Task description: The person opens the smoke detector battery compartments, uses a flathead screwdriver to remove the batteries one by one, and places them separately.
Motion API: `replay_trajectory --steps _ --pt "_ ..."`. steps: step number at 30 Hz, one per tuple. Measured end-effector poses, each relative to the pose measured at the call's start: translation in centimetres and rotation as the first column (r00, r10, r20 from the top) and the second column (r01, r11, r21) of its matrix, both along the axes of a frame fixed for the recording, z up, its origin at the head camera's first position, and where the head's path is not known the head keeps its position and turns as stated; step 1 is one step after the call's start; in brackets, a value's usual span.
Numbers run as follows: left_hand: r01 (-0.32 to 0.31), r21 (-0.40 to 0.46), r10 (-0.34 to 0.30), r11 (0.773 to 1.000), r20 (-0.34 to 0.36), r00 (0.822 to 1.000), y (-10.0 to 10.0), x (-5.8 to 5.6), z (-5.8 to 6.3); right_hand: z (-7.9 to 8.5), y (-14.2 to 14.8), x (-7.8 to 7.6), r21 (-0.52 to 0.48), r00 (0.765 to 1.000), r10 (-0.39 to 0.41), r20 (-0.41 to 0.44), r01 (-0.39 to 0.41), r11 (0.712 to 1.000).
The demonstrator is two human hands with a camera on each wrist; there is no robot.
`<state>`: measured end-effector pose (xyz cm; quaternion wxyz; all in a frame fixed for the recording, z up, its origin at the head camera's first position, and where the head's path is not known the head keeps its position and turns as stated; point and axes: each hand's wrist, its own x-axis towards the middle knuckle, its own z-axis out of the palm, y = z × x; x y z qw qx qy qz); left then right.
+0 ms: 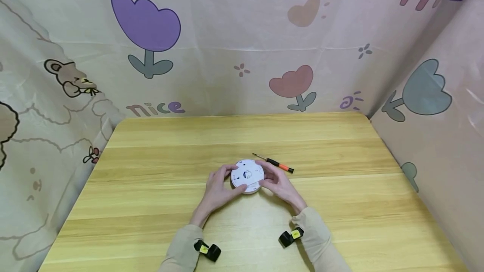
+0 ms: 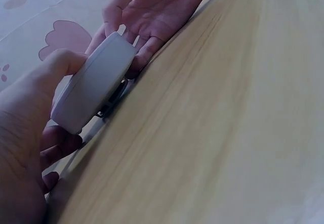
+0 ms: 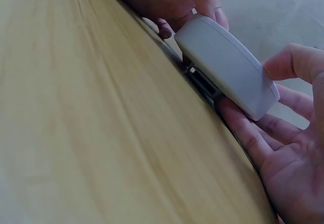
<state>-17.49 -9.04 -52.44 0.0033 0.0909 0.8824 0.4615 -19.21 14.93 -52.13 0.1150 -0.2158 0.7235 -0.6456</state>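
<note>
A round white smoke detector (image 1: 247, 175) is held between both hands, its flat mounting plate with slots and a centre hole facing up. My left hand (image 1: 219, 190) grips its left side, thumb at the near rim and fingers at the far left. From the right, my right hand (image 1: 280, 183) grips the opposite edge, thumb on the near right rim. In the left wrist view the smooth side of the detector (image 2: 96, 79) is tilted close over the table. A dark slotted part shows beneath the detector (image 3: 228, 64) in the right wrist view, with right fingers under it.
A screwdriver (image 1: 277, 164) with a black and orange handle lies just beyond the right hand, its tip pointing to the far left. The wooden table (image 1: 151, 158) reaches a printed cloth (image 1: 215, 24) hanging behind and at both sides.
</note>
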Motion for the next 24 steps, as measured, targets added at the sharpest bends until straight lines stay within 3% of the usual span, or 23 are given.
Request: replay_trajectory --steps 11,24 --pt "-0.049 0.071 0.054 0.996 -0.065 0.996 0.44 0.35 0.45 -0.20 -0.14 0.01 0.039 0.999 -0.001 -0.049 0.003 0.999" --pt "0.053 0.137 -0.028 0.989 -0.175 0.984 0.09 0.10 0.05 -0.05 -0.55 0.06 0.049 0.994 0.013 -0.108 -0.007 0.999"
